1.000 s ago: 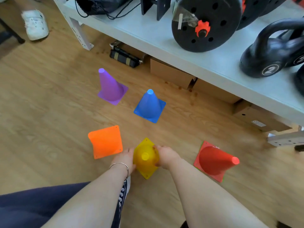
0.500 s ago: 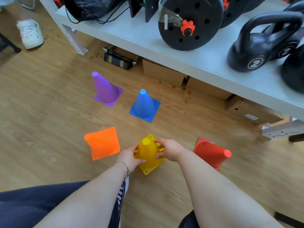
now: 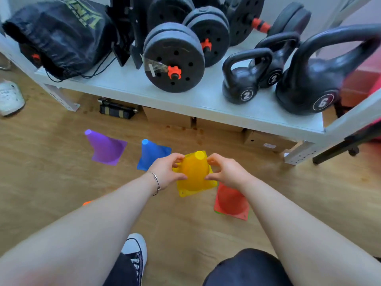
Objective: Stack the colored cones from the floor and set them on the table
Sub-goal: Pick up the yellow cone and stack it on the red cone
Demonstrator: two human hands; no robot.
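I hold a yellow cone [image 3: 194, 174] upright in the air, my left hand [image 3: 167, 171] on its left side and my right hand [image 3: 225, 172] on its right. A red cone [image 3: 232, 201] stands on the wooden floor just below and to the right, partly hidden by my right arm. The blue cone [image 3: 151, 154] and the purple cone [image 3: 105, 148] stand on the floor to the left. Only a sliver of the orange cone [image 3: 87, 202] shows behind my left forearm. The pale table [image 3: 198, 98] runs across the back.
On the table sit a black bag [image 3: 59, 36], dumbbell plates [image 3: 175, 58] and three kettlebells [image 3: 243, 79]. Cardboard boxes [image 3: 266, 139] and a black pack [image 3: 116, 110] lie under it. A white shoe [image 3: 9, 98] is at far left. My own shoe [image 3: 135, 250] is below.
Both hands have lifted the yellow cone off the floor and carried it up and to the right, over toward the red cone. The camera has tilted up toward the table.
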